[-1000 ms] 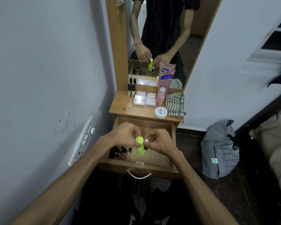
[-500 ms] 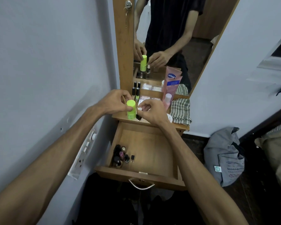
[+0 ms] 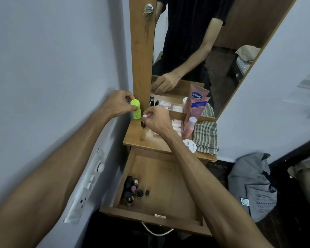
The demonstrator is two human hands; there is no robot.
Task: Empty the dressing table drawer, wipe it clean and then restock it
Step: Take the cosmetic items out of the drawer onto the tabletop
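Drawer (image 3: pixel 161 178) lies below me now; my left hand (image 3: pixel 117 104) has carried the green bottle (image 3: pixel 135 109) to the tabletop corner, fingers wrapped round it, while my right hand (image 3: pixel 157 119) pinches a small white-capped item (image 3: pixel 144 116).

The white round jar (image 3: pixel 190 145) reads "zudio"; the pink tube's mirror reflection (image 3: pixel 197 92) shows reversed "Vaseline".

bottle: neon yellow-green plastic cylinder (image 3: pixel 135 109)
small cap: white round piece (image 3: pixel 144 116)
tabletop: warm brown wood grain (image 3: pixel 138 138)
drawer: same brown wood (image 3: pixel 161 178), silver metal handle (image 3: pixel 157 232)
tube: pink plastic, blue label (image 3: pixel 195 106)
cloth: grey-green and white checked (image 3: pixel 206 136)
jar lid: white, round (image 3: pixel 190 145)
bag: grey fabric (image 3: pixel 252 185)
wall: pale grey-blue (image 3: pixel 52 59)
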